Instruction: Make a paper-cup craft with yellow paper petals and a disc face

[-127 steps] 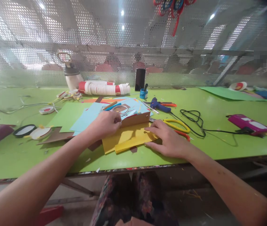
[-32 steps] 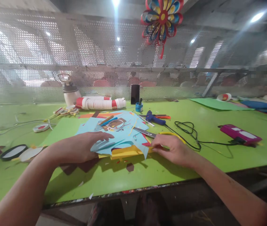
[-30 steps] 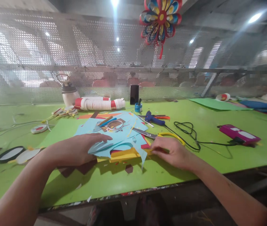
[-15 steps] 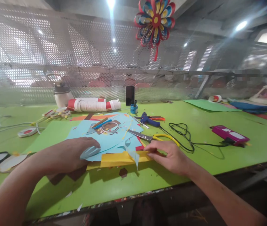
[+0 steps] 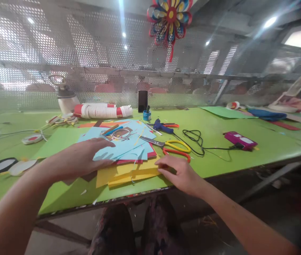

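Note:
My right hand point(image 5: 178, 171) pinches the right end of a folded yellow paper point(image 5: 134, 174) near the table's front edge. Over the left side of the paper pile, my left hand point(image 5: 89, 156) has its fingers apart and holds nothing; whether its fingertips touch the light blue paper point(image 5: 123, 147) is unclear. Just beyond my right hand lie scissors point(image 5: 163, 143) with one yellow and one red-orange handle loop. A round clear ring point(image 5: 121, 133) and a blue pen-like stick point(image 5: 114, 130) rest on the blue sheets.
Behind the papers are a blue glue gun point(image 5: 163, 126), a blue pot point(image 5: 146, 115), an upright phone point(image 5: 143, 101) and a roll of stacked paper cups point(image 5: 102, 111). A magenta box point(image 5: 240, 140) with a black cable sits right. A paper flower point(image 5: 171, 16) hangs above.
My left hand has let go of the blue paper's edge and its fingers have spread. The yellow paper has come nearer the front edge with my right hand. The view has tipped downward.

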The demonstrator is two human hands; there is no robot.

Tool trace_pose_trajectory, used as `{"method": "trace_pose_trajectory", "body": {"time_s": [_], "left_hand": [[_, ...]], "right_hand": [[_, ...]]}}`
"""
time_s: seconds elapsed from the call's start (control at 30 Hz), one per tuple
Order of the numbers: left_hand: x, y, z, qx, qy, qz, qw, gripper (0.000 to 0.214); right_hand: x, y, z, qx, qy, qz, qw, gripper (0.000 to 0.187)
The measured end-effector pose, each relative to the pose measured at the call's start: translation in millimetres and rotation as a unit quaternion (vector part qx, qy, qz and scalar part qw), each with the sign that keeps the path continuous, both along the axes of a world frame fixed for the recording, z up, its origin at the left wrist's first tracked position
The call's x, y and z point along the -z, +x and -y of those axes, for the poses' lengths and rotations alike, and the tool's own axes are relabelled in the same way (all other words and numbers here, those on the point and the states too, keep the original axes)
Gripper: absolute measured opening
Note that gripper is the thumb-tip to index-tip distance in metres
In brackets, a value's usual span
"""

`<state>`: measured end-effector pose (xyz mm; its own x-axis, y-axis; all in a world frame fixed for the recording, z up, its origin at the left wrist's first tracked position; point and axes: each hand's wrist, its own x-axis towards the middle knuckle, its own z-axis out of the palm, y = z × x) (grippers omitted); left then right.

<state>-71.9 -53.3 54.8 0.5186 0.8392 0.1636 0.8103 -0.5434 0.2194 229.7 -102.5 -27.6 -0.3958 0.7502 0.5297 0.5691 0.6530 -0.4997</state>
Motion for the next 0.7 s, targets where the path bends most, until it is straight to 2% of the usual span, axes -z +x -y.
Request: {"method": "trace_pose_trajectory", "body": {"time_s": [0.1, 0.2, 0.23, 0.3, 0.4, 0.47, 0.57, 0.7], "left_hand": [[11.8, -1.9, 37.2, 0.011, 0.058, 0.046, 0.997, 0.039], [33.9, -0.4, 79.5, 0.029, 0.099, 0.152, 0.983, 0.029], [42.3, 1.4, 91.0, 0.049, 0.101, 0.165, 0.98, 0.027], [58.4, 5.8, 106.8, 0.045, 0.111, 0.189, 0.975, 0.026], [76.3, 10.8, 112.0, 0.001, 0.14, 0.222, 0.965, 0.021], [82.2, 12.9, 107.0, -0.026, 0.169, 0.234, 0.957, 0.021], [85.3, 17.0, 95.5, -0.037, 0.198, 0.212, 0.956, 0.025], [89.7, 24.9, 84.6, -0.018, 0.161, 0.157, 0.974, 0.029]], "right_hand": [[1.9, -1.9, 6.0, 0.006, -0.028, -0.037, 0.999, 0.017], [3.8, -3.2, 6.5, 0.038, -0.057, -0.073, 0.995, 0.018], [4.2, -3.1, 4.5, 0.05, -0.074, -0.087, 0.992, 0.019], [4.3, -2.6, -1.8, 0.066, -0.122, -0.115, 0.984, 0.02], [1.8, -2.0, -11.6, 0.065, -0.177, -0.116, 0.975, 0.02], [-0.9, -2.4, -14.4, 0.068, -0.174, -0.076, 0.98, 0.017], [-3.2, -3.4, -12.9, 0.07, -0.127, -0.01, 0.989, 0.012], [0.3, -3.0, -8.6, 0.045, -0.041, 0.011, 0.998, 0.01]]}}
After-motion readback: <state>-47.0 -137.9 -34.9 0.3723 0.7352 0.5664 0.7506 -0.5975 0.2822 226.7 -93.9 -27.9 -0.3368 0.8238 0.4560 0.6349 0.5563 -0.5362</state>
